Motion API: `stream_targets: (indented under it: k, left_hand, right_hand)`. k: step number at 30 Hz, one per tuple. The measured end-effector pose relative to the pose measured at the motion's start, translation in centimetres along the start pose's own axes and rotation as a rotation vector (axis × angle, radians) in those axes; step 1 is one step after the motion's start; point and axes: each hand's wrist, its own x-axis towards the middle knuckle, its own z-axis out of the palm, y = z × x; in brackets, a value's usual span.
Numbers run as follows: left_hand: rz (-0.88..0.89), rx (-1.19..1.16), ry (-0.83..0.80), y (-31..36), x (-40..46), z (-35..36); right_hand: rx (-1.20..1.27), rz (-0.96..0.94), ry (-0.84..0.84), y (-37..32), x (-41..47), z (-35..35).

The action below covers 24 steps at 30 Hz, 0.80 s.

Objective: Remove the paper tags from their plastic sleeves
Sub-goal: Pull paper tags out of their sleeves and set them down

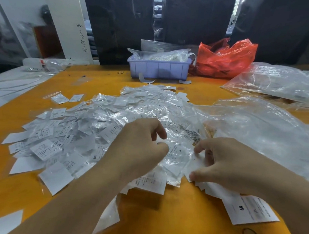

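Across the counter (172,212) toward its near edge sprawls the sleeved-tag heap (99,124). Between your hands lies the sleeve marked S (179,154) (long axis left-right): left hand (139,148) pinches it, right hand (224,161) grips its end.

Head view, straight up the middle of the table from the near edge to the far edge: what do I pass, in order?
Loose tag marked M → right hand and left hand on a sleeved tag marked S → pile of sleeved tags → lavender plastic bin.
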Motion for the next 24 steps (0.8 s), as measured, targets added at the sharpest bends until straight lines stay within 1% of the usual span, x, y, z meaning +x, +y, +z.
stream_targets:
  k: [4, 7, 9, 12, 16, 18, 21, 24]
  left_hand:
    - [0.044, 0.045, -0.084, 0.3, -0.2, 0.1]
    - [0.088, 0.133, -0.225, 0.4, -0.4, 0.6]
    - [0.107, 0.196, -0.274, 0.3, -0.5, 0.9]
    - [0.119, 0.224, -0.260, 0.2, -0.4, 1.1]
    - [0.141, 0.198, -0.256, 0.0, -0.5, 1.2]
    - [0.152, 0.141, -0.226, 0.1, -0.4, 1.2]
    - [0.161, 0.080, -0.159, 0.1, -0.2, 1.2]
    - [0.129, 0.010, -0.124, 0.0, -0.2, 0.9]
  right_hand:
    - [-0.001, -0.037, 0.073, 0.3, 0.3, 0.4]
    - [0.011, -0.072, 0.103, 0.4, 0.5, 0.6]
    - [0.001, -0.102, 0.128, 0.4, 0.5, 0.7]
    - [0.034, -0.129, 0.150, 0.4, 0.6, 0.6]
    - [0.271, -0.179, 0.186, 0.0, 0.5, 0.0]
    - [0.340, -0.202, 0.197, -0.1, 0.5, -0.2]
    - [0.366, -0.199, 0.215, 0.0, 0.4, -0.6]
    - [0.337, -0.184, 0.226, 0.3, 0.3, -0.9]
